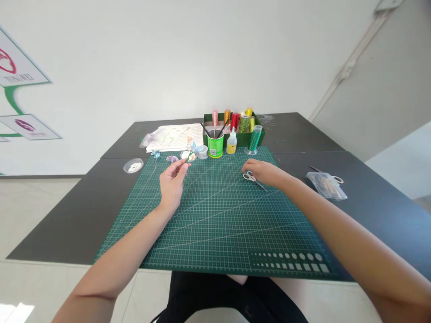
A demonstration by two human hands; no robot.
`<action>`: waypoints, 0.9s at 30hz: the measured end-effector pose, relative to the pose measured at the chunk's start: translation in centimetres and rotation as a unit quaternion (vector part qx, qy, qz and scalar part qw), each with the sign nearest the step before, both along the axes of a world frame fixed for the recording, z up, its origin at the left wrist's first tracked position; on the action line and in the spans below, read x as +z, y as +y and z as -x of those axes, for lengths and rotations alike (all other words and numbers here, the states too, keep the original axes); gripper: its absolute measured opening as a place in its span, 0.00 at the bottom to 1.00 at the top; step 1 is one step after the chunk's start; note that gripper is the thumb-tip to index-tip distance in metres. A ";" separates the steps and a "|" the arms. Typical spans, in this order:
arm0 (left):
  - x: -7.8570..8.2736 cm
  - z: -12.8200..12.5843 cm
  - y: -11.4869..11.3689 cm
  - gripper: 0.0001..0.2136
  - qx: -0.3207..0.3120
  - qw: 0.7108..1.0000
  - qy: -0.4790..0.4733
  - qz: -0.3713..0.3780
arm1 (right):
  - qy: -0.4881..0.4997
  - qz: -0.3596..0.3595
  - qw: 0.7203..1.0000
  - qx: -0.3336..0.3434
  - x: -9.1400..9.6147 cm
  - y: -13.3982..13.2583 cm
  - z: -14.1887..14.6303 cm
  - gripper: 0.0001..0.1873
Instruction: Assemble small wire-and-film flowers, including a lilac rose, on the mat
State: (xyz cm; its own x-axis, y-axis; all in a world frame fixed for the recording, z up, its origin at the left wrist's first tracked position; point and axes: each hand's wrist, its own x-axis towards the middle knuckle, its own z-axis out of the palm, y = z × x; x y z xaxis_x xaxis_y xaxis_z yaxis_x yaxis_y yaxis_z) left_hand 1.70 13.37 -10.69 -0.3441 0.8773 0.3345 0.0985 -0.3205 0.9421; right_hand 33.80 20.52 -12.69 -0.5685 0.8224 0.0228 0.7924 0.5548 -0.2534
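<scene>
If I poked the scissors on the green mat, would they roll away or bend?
Probably neither. The scissors lie flat on the mat, so a poke would more likely slide or spin them than roll them. Their straight, metal-looking blades suggest they're stiff and would hardly bend.

Illumination is bright and diffuse across the plain white wall (168, 58). Direct glare marks the pale tiled floor (33, 287) at lower left. Wide-angle distortion stretches the frame edges; fine distant detail is soft.
</scene>
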 end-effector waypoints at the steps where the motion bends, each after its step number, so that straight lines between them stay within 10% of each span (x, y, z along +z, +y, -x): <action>1: 0.1 0.1 0.0 0.15 -0.002 1.000 -0.001 0.003 | -0.002 0.001 1.000 0.007 0.0 -0.3 -0.2 0.22; 27: 0.6 0.6 0.5 0.13 -0.004 0.998 0.004 0.068 | -0.021 -0.017 0.999 -0.023 -0.5 -2.2 -3.7 0.19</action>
